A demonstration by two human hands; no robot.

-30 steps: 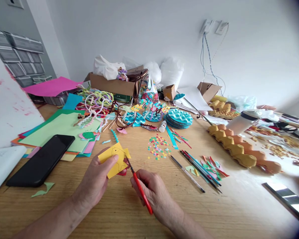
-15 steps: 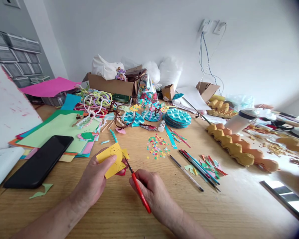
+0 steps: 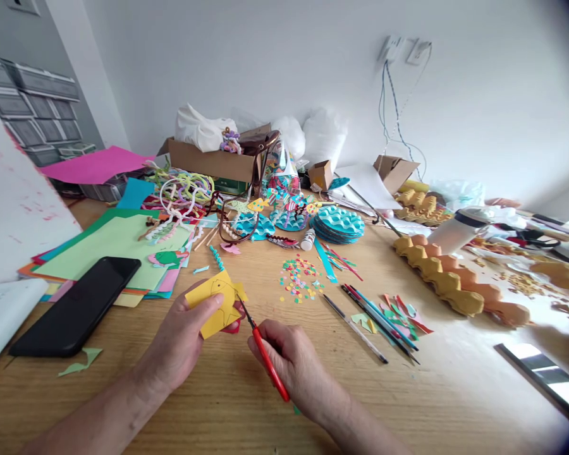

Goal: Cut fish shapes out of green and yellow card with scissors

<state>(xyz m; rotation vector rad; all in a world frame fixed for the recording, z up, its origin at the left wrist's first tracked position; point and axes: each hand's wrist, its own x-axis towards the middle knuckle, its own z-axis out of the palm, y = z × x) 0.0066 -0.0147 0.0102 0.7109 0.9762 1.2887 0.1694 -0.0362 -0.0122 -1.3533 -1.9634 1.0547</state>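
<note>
Between thumb and fingers, my left hand grips a piece of yellow paper with a fish outline drawn on it. A bit of red paper shows behind the yellow, partly hidden by my fingers. My right hand is closed round the red handles of a pair of scissors. The scissor blades meet the right edge of the yellow paper, where a partly cut flap stands out. Both hands are above the wooden table.
A black phone lies left by stacked coloured paper. Confetti, pencils and paper scraps lie ahead and right. Further back are blue wavy discs, pipe cleaners and an egg carton.
The scissors and my right hand have shifted very slightly right. The yellow paper's cut flap sits at a slightly different angle. A small green scrap now shows below my right hand.
</note>
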